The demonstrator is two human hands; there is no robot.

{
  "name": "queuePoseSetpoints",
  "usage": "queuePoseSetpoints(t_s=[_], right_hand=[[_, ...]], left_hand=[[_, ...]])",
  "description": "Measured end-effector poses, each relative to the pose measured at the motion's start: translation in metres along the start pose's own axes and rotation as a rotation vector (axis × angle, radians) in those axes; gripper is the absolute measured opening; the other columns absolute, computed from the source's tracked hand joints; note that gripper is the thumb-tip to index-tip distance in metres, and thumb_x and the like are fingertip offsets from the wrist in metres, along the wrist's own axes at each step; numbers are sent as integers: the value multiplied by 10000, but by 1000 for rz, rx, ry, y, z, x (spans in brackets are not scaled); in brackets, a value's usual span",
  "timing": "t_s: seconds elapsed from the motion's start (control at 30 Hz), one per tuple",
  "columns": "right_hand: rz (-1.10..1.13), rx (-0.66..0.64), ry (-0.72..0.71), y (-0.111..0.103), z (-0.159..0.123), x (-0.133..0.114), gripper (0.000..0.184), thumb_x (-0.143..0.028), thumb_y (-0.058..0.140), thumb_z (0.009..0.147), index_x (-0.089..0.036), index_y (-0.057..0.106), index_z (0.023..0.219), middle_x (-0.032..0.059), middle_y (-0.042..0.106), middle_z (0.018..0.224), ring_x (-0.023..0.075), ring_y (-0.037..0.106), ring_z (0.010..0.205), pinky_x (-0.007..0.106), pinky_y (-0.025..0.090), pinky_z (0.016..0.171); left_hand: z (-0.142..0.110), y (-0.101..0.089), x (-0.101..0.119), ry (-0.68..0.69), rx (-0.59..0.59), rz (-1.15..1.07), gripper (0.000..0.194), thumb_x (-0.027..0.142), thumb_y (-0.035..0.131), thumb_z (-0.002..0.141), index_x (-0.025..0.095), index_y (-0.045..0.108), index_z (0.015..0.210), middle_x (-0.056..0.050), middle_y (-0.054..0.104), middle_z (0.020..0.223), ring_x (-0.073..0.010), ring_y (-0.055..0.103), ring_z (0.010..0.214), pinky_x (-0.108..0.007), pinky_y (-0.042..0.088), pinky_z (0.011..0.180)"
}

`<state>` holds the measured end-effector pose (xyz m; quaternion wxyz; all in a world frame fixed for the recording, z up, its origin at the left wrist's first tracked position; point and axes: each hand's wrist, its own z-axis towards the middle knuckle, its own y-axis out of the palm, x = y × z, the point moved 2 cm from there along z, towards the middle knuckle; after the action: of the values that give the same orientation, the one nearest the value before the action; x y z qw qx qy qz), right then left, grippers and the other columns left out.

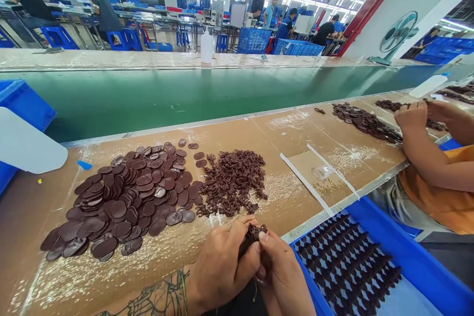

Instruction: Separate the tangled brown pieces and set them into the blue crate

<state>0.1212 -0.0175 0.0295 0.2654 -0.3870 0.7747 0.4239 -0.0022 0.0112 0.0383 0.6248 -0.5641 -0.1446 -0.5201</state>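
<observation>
The left hand (225, 259) and right hand (283, 264) both pinch a curly brown piece (254, 231). If either grip gets loose, the piece might slip and drop.

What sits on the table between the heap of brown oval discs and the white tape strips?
In the head view, a pile of curly brown pieces lies there, right beside the discs.

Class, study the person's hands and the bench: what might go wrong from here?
The curly piece pinched between left hand and right hand might slip. Oval discs lie right beside the curly pile, so they could mix. The dark rows in the nearby blue tray might get knocked.
</observation>
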Motion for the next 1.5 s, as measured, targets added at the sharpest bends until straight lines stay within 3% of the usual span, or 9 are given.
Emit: queuePoseSetpoints(t_s=[0.2,0.5,0.7,1.33,1.5], right_hand=[[5,-12,6,-1,1,1,423,-508,830,729,-176,574,669,-65,440,480,66,334,451,190,276,462],[40,-60,30,-3,1,4,426,-515,821,750,-179,571,667,-57,448,476,66,338,443,198,269,456],[49,-61,58,-3,1,3,399,-489,844,738,-178,599,688,-60,455,473,61,338,421,190,260,425],[75,-65,62,-5,1,5,384,-485,859,726,-170,640,735,-57,466,506,63,352,439,185,288,430],[66,-64,65,-6,1,6,400,-500,849,734,-168,627,717,-54,464,495,60,349,431,185,269,429]], left_hand=[[-3,0,1,4,6,14,244,267,453,1004,175,549,1208,-127,748,1216,-230,735,1089,-322,587,930],[-1,-1,3,42,33,57,242,262,455,1006,203,536,1225,-99,749,1224,-228,735,1093,-344,605,921],[-3,2,2,56,60,107,232,295,440,1009,221,515,1216,-82,768,1181,-260,768,999,-418,650,810],[-4,4,2,95,73,164,217,296,430,1017,234,508,1209,-70,781,1104,-246,774,932,-390,656,780],[-3,3,1,90,63,142,256,284,440,1005,231,493,1250,-84,777,1136,-252,770,997,-403,659,820]])
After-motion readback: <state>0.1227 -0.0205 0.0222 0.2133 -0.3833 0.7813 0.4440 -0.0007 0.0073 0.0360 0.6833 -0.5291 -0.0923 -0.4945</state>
